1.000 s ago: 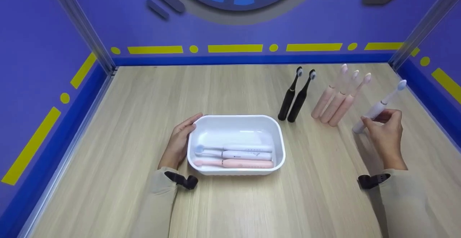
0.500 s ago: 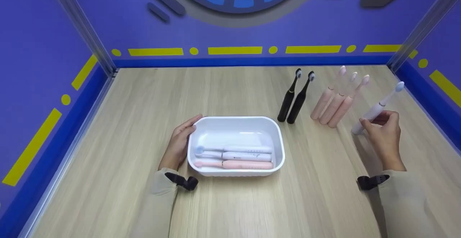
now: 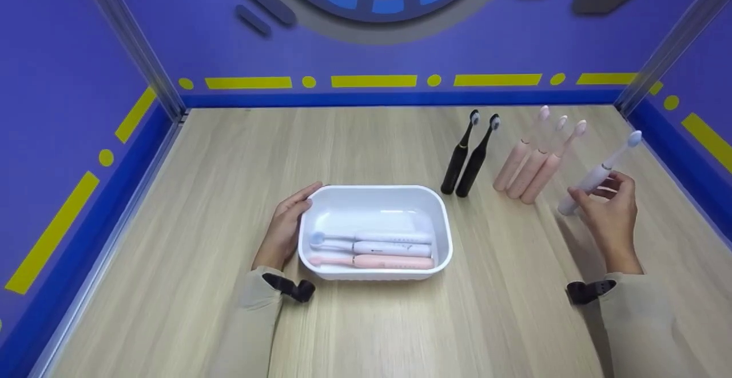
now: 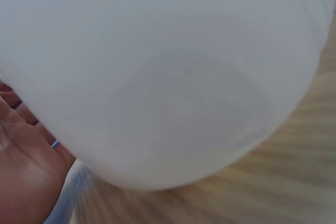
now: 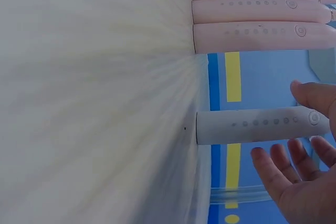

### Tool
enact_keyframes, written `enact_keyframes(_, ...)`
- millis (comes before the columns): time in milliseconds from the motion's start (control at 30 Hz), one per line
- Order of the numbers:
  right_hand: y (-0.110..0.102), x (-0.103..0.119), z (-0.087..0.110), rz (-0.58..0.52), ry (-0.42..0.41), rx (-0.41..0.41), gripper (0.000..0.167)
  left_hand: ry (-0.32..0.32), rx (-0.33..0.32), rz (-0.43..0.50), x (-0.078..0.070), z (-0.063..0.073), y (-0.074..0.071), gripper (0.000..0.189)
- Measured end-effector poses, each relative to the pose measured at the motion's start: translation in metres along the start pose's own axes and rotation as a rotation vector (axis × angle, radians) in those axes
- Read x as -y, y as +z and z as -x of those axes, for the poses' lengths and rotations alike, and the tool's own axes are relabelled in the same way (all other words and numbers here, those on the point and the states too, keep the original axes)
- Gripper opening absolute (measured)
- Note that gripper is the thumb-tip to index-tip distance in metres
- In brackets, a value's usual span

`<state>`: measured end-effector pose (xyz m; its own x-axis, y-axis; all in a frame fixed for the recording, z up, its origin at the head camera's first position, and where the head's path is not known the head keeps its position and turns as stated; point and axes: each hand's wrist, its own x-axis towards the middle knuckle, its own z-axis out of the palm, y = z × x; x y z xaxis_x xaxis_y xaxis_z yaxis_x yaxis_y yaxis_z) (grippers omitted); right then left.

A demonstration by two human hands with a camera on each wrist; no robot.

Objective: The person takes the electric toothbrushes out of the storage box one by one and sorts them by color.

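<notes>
- Reference: clock centre is the standing white toothbrush (image 3: 596, 176); 12 o'clock points away from the person.
- The white toothbrush stands upright, its base on the worktop (image 3: 389, 332), head upward.
- Right grip (image 3: 611, 212): at 4 o'clock. I read it as wide; in the right wrist view the thumb (image 5: 316, 97) shows a gap from the handle, and the fingers (image 5: 272, 174) spread along the opposite side without clamping it.
- Three pink toothbrushes (image 3: 528, 173) stand upright side by side at 10 o'clock, apart from the white one.
- Two black toothbrushes (image 3: 473, 166) stand between 9 and 10 o'clock, beyond the pink row.
- The white tray (image 3: 366, 203) rests near 9 o'clock, well apart. Along its near side lie two white toothbrushes (image 3: 392, 248) and one pink toothbrush (image 3: 392, 261).
- Left grip (image 3: 280, 230): against the tray's own 9 o'clock end, at the rim. I cannot tell whether it pinches the wall.
- Progress, by my judgement: part complete. Six units stand in colour groups; black and pink need no contact at present.
- Outstanding, by my judgement: the right grip must clear the white unit, and the three units in the tray are not standing.
</notes>
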<state>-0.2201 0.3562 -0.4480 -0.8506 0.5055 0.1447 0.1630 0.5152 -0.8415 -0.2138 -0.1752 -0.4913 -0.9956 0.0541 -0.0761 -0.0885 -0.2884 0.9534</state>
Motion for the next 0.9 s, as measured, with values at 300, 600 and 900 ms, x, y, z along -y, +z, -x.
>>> enact_keyframes(300,-0.008,0.019,0.007,-0.075,0.071,-0.045,0.079,-0.002,0.006,0.01,-0.001,0.0,0.001,0.043)
enact_keyframes(600,-0.016,0.038,0.018,-0.225,0.058,-0.146,0.072,-0.019,0.003,0.017,0.0,-0.001,0.001,0.043)
enact_keyframes(900,-0.015,0.058,0.03,-0.541,-0.096,-0.241,0.062,-0.009,0.0,-0.011,-0.001,0.0,0.002,0.043)
